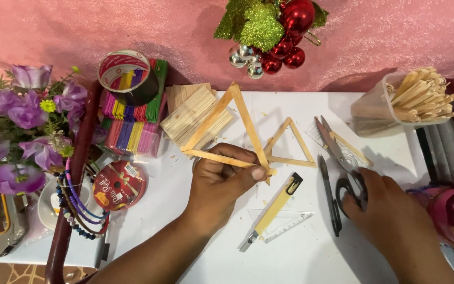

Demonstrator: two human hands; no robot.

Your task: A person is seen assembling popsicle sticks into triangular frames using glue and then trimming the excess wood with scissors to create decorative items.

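My left hand (222, 184) pinches the lower right corner of a large triangle of wooden sticks (226, 123), holding it tilted above the white table (290, 252). A smaller stick triangle (290, 144) lies flat just to its right. My right hand (390, 210) rests on the black handles of the scissors (342, 158), fingers curled around them, blades pointing up and left on the table. A yellow utility knife (274, 210) lies between my hands over a clear ruler triangle (285, 223). A black pen (329, 194) lies beside the scissors.
A clear tub of plain sticks (416, 97) stands at the right. Stacks of plain (193, 113) and coloured sticks (132, 121), a tape roll (127, 73), a ribbon spool (117, 185), beads (72, 205), purple flowers (22, 126), a staple gun (1, 221) crowd the left. Red baubles (285, 37) hang at the back.
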